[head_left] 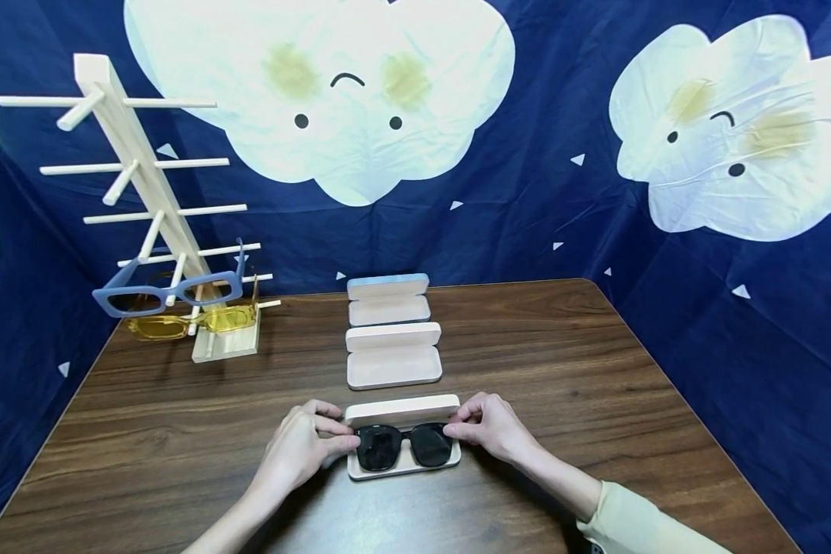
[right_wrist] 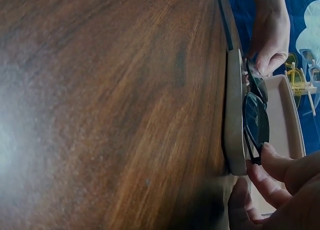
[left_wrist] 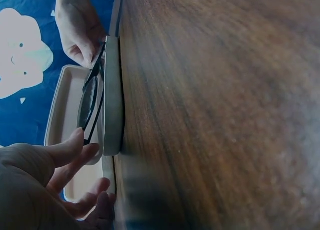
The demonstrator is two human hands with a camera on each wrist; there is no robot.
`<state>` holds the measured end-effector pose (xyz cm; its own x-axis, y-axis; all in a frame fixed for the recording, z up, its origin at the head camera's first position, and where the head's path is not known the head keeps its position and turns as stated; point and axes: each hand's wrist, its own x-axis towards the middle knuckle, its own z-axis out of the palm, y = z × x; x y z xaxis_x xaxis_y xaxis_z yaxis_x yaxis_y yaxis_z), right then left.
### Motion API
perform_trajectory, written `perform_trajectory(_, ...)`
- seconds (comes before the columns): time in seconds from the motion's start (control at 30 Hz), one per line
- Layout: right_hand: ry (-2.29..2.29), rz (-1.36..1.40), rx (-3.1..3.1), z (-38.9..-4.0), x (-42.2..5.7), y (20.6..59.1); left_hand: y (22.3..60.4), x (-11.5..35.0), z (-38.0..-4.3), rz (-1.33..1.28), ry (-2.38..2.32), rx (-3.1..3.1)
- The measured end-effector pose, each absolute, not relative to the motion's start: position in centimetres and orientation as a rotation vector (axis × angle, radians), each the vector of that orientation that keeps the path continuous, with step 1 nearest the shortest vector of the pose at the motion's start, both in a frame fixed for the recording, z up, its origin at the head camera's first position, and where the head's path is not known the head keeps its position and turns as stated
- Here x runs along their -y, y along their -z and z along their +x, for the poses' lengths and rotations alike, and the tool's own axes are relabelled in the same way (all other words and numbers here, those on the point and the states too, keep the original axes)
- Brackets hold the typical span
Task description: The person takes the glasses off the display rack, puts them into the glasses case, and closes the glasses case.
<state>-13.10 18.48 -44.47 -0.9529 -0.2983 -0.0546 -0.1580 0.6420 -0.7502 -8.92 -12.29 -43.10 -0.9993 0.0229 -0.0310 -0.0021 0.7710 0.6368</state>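
Black sunglasses [head_left: 431, 445] with dark lenses lie over the lower half of the nearest open glasses case [head_left: 403, 464], lenses facing up. My left hand [head_left: 303, 445] pinches their left end between thumb and fingers. On the other side my right hand [head_left: 495, 428] pinches the right end the same way. From the left wrist, the sunglasses [left_wrist: 88, 103] tilt a little inside the case [left_wrist: 113, 100], close to its rim. The right wrist view shows thumb and forefinger at the corner of the frame [right_wrist: 256, 117], with the folded temples underneath.
Two more open cases, one whitish [head_left: 393, 368] and one blue-edged [head_left: 389, 310], stand in line behind. At the back left, a wooden display rack [head_left: 145, 177] carries blue glasses [head_left: 211, 288] and yellow glasses [head_left: 228, 318]. All stand on a brown wooden table [head_left: 561, 362].
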Motion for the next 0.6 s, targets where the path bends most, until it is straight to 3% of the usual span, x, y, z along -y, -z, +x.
perform_trajectory(0.6,1.229,-0.264,-2.731,-13.06,-17.99,44.38,43.02,12.33,-9.17,0.031,-1.08,-2.883)
